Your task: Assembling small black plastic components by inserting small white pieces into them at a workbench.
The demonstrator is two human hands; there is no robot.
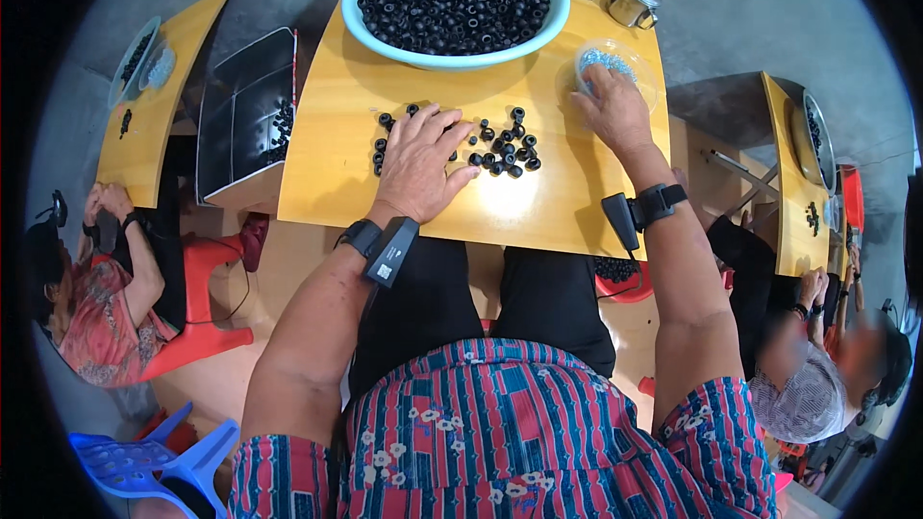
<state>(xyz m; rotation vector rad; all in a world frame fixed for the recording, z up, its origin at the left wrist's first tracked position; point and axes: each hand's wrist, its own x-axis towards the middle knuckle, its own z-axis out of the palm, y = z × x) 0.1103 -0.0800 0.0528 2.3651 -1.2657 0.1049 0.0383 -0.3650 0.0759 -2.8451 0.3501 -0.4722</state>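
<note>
A yellow table [332, 159] fills the centre of the frame; similar side tables stand at the upper left [159, 139] and right [790, 163], each with a seated person beside it, one at the lower left [104, 332] and others at the lower right [803, 394]. A red stool [204, 298] stands at the left, below an open box [226, 111] with a black interior and some black pieces along its right side. A pale blue basin [452, 61] at the top centre is heaped with black ring-like beads [457, 0]. The left hand [418, 163], centre, lies palm down over part of the loose beads, its fingers extended and slightly apart, the thumb spread away from them, its tip just beside one bead. The right hand [615, 115], upper right, reaches into a small clear bowl [652, 86]; its fingertips are lowered among the contents, and whether they are closed on any cannot be told. A metal cup [632, 5] stands above this bowl, near the table's upper right corner. Loose beads [508, 148] lie scattered around and to the right of the left hand. Smallest are the shiny bluish bits [604, 60] in the clear bowl.
</note>
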